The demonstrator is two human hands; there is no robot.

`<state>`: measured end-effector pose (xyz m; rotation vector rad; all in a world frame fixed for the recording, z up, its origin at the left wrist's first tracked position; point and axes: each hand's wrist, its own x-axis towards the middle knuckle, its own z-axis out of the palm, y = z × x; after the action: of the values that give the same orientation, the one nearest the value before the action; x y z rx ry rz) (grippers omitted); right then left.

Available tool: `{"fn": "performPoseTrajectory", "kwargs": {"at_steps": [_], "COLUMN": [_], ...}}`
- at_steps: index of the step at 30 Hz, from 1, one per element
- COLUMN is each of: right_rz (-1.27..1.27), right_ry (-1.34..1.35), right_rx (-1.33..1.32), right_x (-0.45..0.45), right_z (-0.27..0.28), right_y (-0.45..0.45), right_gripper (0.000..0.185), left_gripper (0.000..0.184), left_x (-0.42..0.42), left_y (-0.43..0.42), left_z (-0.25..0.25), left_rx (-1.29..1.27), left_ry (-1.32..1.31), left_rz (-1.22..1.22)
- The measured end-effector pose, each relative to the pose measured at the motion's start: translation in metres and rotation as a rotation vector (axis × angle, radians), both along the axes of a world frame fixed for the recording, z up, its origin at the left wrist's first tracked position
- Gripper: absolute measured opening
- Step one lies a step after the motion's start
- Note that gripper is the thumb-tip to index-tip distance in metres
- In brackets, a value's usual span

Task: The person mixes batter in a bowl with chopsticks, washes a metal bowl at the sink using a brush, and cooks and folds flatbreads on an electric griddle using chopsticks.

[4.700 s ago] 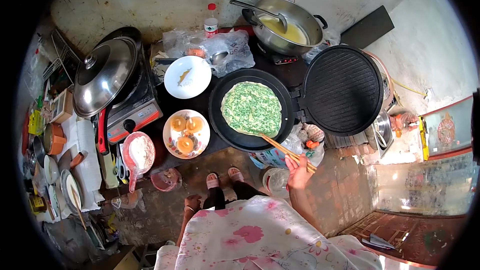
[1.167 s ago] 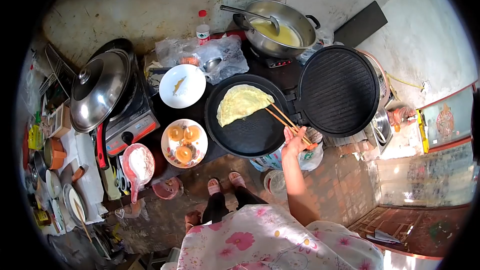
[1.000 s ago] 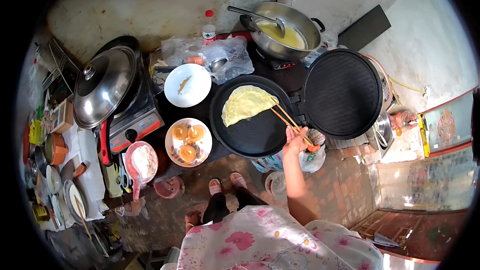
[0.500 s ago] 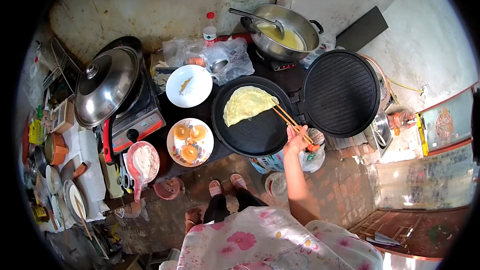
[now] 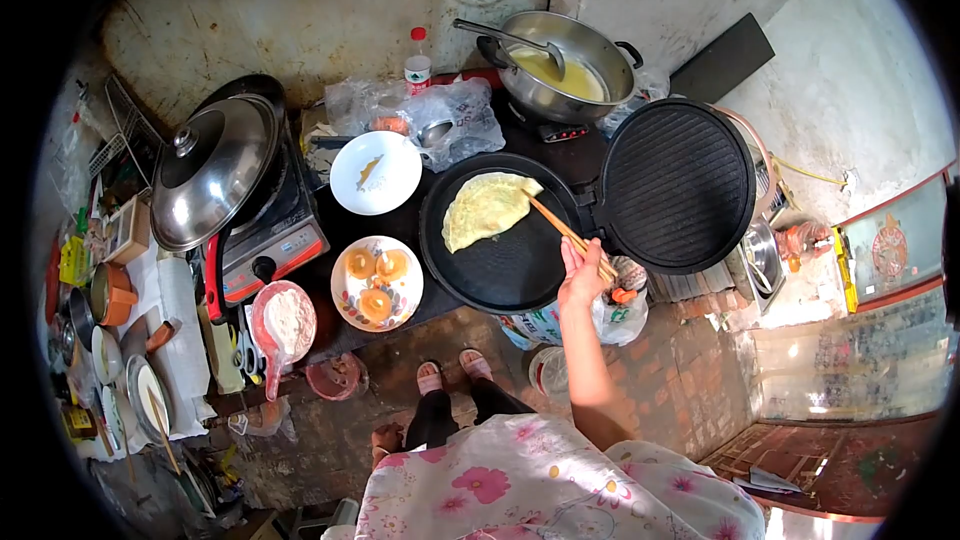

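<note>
My right hand (image 5: 580,282) is closed around a pair of wooden chopsticks (image 5: 562,225), held over the right side of a round black griddle (image 5: 510,282). The chopstick tips touch or meet the right edge of a folded, pale yellow-green pancake (image 5: 487,212). The pancake lies as a half-moon in the upper left of the griddle. The griddle's ridged lid (image 5: 680,186) stands open to the right. My left hand (image 5: 387,438) hangs low beside my leg, small and in shade; its fingers are not clear, and I see no object in it.
Left of the griddle are a white plate (image 5: 376,173) and a patterned plate (image 5: 343,308) with three round golden pieces. A pink flour scoop (image 5: 268,350) is at the table's front edge. A lidded wok (image 5: 215,175) stands left; a steel pot (image 5: 607,37) with a ladle sits behind.
My right hand has moved slightly left and up with the chopsticks. The pancake has shifted a little to the left on the griddle.
</note>
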<state>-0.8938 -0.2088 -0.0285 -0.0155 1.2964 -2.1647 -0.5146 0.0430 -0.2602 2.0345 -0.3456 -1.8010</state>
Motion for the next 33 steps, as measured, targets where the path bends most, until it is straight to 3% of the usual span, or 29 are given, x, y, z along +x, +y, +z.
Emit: {"fn": "performPoseTrajectory", "kwargs": {"at_steps": [5,9,10,11,13,16,18,19,22,24,25,29,31,33], "right_rz": [0.392,0.642,0.629,0.617,0.468,0.24,0.124,0.091,0.022,-0.001,-0.018,-0.087,-0.1,-0.083], "right_ry": [0.368,0.623,0.564,0.504,0.382,0.216,-0.028,-0.094,-0.302,-0.317,-0.312,-0.369,-0.351,-0.25], "right_rx": [-0.115,-0.009,0.016,0.042,0.079,0.182,0.282,0.275,0.214,0.21,0.213,0.192,0.217,0.235], "right_x": [0.05,0.067,0.064,0.058,0.042,0.019,0.015,0.019,0.029,0.042,0.047,0.062,0.06,0.054], "right_z": [0.014,0.007,0.011,0.015,0.029,0.012,0.0,-0.009,-0.039,-0.045,-0.046,-0.048,-0.047,-0.038], "right_y": [0.009,0.021,0.024,0.029,0.041,0.046,0.045,0.043,0.028,0.015,0.009,-0.012,-0.012,-0.005], "right_gripper": [0.018,0.017,0.018,0.018,0.027,0.032,0.035,0.035,0.034,0.036,0.036,0.036,0.035,0.034], "left_gripper": [0.021,0.021,0.021,0.02,0.019,0.019,0.019,0.019,0.019,0.02,0.02,0.017,0.015,0.014], "left_x": [-0.005,-0.013,-0.012,-0.009,-0.005,0.001,0.007,0.007,0.001,0.004,0.006,0.023,0.038,0.049], "left_y": [0.0,-0.011,-0.007,-0.001,0.009,0.015,0.016,0.017,0.005,-0.003,-0.005,0.013,0.023,0.029], "left_z": [0.001,0.018,0.011,0.004,-0.01,-0.027,-0.029,-0.031,-0.012,-0.005,-0.003,-0.018,-0.034,-0.036], "left_rx": [-0.041,0.021,0.02,-0.25,-0.518,-0.64,-0.764,-0.762,-0.333,-0.053,-0.056,-0.326,-0.955,-1.0], "left_ry": [-0.012,-0.029,-0.027,-0.092,-0.159,-0.128,-0.324,-0.325,-0.12,0.014,0.013,-0.171,-0.607,-0.648], "left_rz": [-0.02,-0.018,-0.01,-0.148,-0.281,-0.313,-0.635,-0.631,-0.313,-0.107,-0.111,-0.413,-0.835,-0.876]}}
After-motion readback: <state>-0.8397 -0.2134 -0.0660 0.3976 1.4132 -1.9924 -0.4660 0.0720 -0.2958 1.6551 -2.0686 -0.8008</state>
